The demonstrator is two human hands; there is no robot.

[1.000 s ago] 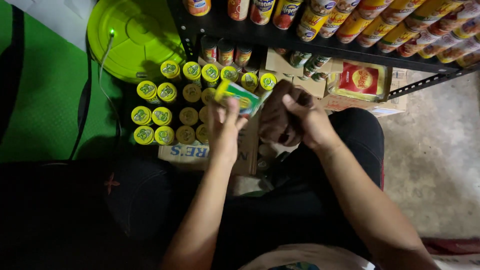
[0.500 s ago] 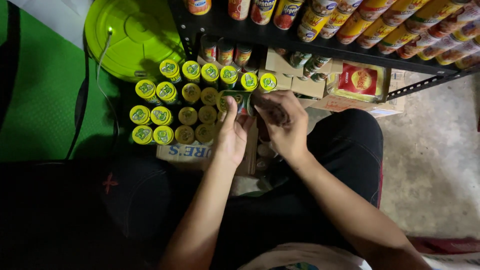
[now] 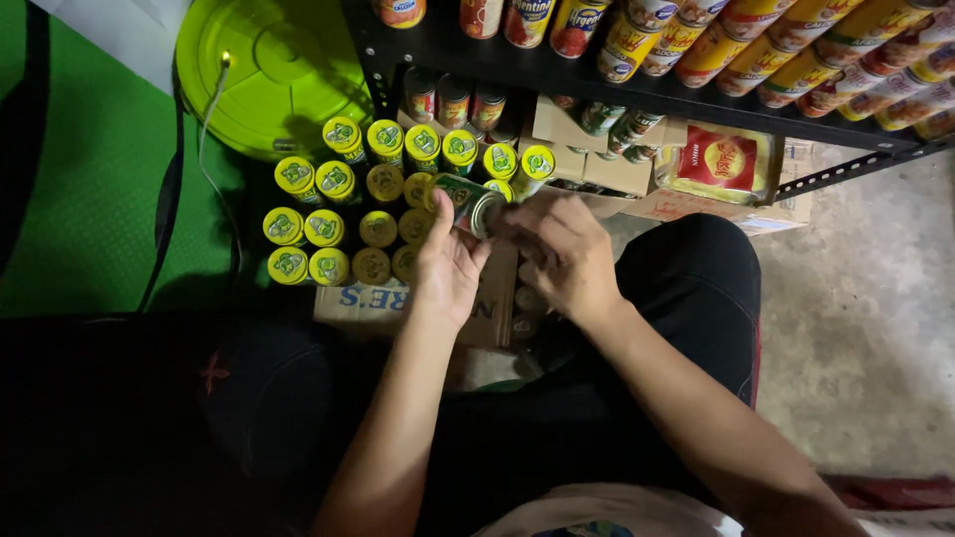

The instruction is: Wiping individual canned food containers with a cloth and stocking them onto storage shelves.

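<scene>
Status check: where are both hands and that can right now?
Left hand grips a green can, tilted on its side. Right hand at the can's end, fingers touching. Below: yellow-lidded cans standing in a cardboard box. Nothing blocking.

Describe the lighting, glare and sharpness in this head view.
Head view: light falls on the yellow-lidded cans and green lid, which shows a small glare spot; the lower left lies in deep shadow; the left hand, right hand and held can look fairly sharp.

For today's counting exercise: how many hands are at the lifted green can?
2: left hand cradling the can from its left, right hand at its silver end; none seems hidden.
</scene>
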